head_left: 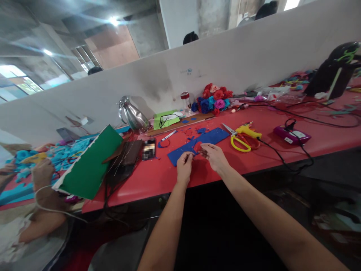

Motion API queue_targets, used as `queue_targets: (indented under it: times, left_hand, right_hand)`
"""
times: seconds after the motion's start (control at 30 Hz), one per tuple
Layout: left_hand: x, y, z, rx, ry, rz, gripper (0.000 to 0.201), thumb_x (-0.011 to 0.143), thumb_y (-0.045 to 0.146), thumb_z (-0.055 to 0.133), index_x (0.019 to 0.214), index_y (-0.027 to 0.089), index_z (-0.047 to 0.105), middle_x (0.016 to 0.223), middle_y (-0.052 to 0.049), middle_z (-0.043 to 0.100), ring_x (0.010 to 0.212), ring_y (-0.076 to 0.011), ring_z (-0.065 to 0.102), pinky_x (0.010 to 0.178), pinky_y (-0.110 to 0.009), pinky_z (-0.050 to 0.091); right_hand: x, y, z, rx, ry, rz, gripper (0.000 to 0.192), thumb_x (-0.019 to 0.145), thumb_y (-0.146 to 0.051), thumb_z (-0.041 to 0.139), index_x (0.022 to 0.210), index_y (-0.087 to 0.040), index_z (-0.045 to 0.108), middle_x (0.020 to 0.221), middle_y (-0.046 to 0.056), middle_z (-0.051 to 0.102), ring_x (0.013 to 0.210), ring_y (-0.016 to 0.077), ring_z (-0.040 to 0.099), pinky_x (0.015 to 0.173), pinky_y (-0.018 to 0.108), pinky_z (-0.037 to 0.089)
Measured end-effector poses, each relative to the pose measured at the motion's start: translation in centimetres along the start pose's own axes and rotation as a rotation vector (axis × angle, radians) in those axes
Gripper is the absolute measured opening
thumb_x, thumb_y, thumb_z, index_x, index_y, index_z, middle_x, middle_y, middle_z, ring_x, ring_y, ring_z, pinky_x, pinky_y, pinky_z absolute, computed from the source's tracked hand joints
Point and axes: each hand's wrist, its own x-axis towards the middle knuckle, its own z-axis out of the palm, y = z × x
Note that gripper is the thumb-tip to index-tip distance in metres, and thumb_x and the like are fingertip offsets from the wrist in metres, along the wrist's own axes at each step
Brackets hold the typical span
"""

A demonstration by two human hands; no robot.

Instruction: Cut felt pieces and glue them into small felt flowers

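Note:
My left hand [184, 166] is closed in a pinch at the near edge of a blue sheet strip [213, 136] lying on the red table. A thin blue scrap [195, 153] shows at its fingertips. Close beside it, my right hand [214, 156] is also pinched, with a small red piece [198, 146] at its fingertips. Whether both hands grip one joined piece is too small to tell. Blue cut scraps [202, 130] lie just beyond the strip. Right of it rest yellow-handled scissors [240, 143] and a yellow glue gun [248, 131].
Behind stand a metal jug [135, 116], a jar [185, 103] and a heap of fabric-like flowers [216, 98]. A purple power box [291, 134] with cables sits right. Leftward are a marker [168, 135], a green board [93, 165] and a co-worker's hand [43, 174].

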Motion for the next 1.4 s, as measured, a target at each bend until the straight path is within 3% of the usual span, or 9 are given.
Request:
queue_targets:
  times: [0.67, 0.93, 1.4]
  left_hand:
    - [-0.26, 0.61, 0.09, -0.038, -0.012, 0.003, 0.014, 0.078, 0.028, 0.056, 0.08, 0.018, 0.065, 0.067, -0.001, 0.063, 0.057, -0.0107, 0.048, 0.057, -0.022, 0.039]
    - [-0.22, 0.5, 0.09, -0.045, -0.018, 0.0, 0.014, 0.078, 0.027, 0.056, 0.08, 0.017, 0.066, 0.069, -0.001, 0.065, 0.061, -0.0117, 0.053, 0.059, -0.023, 0.042]
    - [-0.02, 0.01, 0.12, -0.025, -0.004, -0.001, 0.013, 0.076, 0.025, 0.059, 0.079, 0.018, 0.069, 0.077, -0.003, 0.069, 0.073, -0.0151, 0.06, 0.072, -0.027, 0.046]
  right_hand:
    - [-0.27, -0.02, -0.6, -0.062, -0.001, -0.032, 0.025, 0.056, -0.037, 0.075, 0.07, -0.021, 0.063, 0.063, 0.0, 0.065, 0.064, 0.015, 0.064, 0.067, 0.029, 0.051]
    - [-0.52, -0.29, -0.43, 0.011, 0.003, 0.008, 0.021, 0.054, -0.031, 0.076, 0.068, -0.021, 0.064, 0.063, -0.001, 0.066, 0.062, 0.0126, 0.063, 0.066, 0.026, 0.05]
    - [-0.36, -0.62, -0.62, -0.054, -0.032, -0.014, 0.022, 0.057, -0.035, 0.075, 0.07, -0.021, 0.064, 0.065, 0.0, 0.066, 0.066, 0.0142, 0.064, 0.068, 0.028, 0.05]
